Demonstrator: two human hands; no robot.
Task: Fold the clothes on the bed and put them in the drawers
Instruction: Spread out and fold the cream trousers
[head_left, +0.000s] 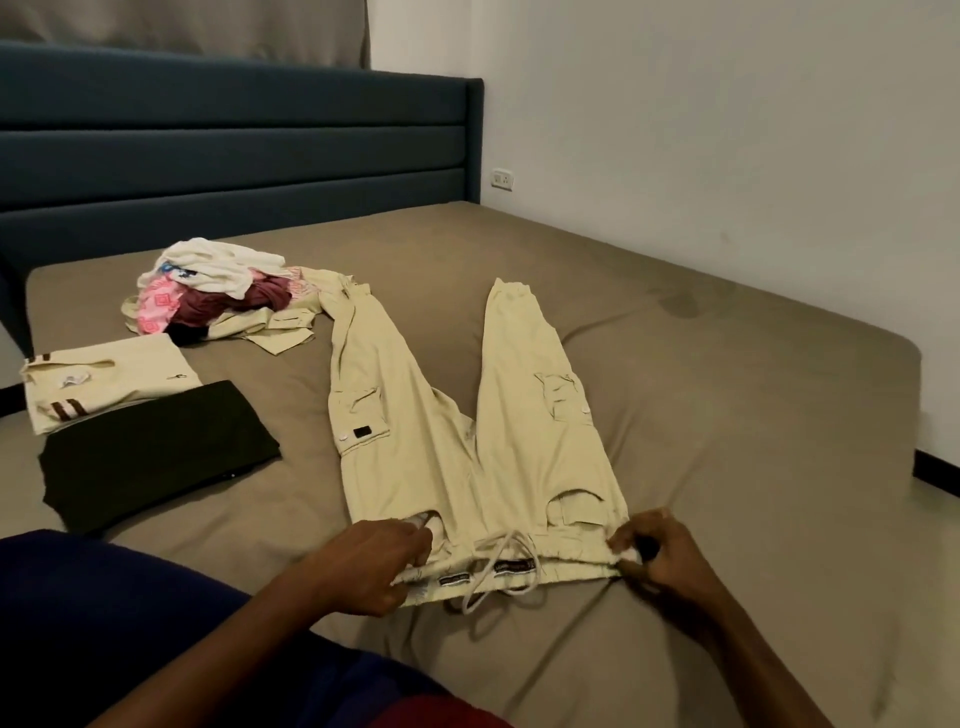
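Trousers (467, 426): spread flat, legs toward 12 o'clock. Left hand (374, 564), right hand (660, 553) pinch waistband ends. Step: folding. Next: lay one leg over other.

Both hands, left hand (371, 564) and right hand (657, 556), gripped the waistband corners of beige cargo trousers (467, 415) spread near the bed (727, 389)'s front edge.

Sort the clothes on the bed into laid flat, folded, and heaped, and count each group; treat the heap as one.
Laid flat: 1, the beige cargo trousers
Folded: 2, the cream shirt and the black garment
Heaped: 1, the unfolded pile
Total: 4
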